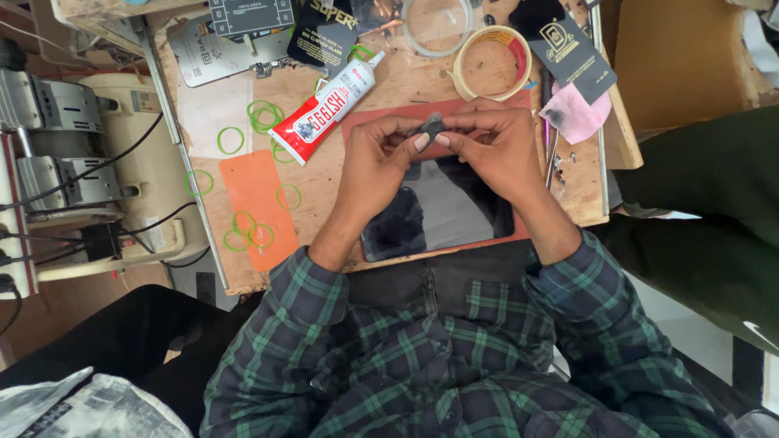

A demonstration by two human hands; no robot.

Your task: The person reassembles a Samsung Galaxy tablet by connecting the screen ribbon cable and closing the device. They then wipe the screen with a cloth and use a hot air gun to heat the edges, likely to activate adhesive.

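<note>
Pinching a small dark scrap (431,126) between them, left hand (381,154) and right hand (495,146) work above the dark tablet (454,211) (glue tube (329,109) capped, unused); scrap not yet discarded.

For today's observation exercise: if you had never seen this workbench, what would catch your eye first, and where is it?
First, the two hands, left hand and right hand, meeting at the centre and pinching a small dark piece above a dark tablet. Next, the red-and-white glue tube lying slantwise to their left. Then the green rubber bands scattered over the left of the wooden bench.
</note>
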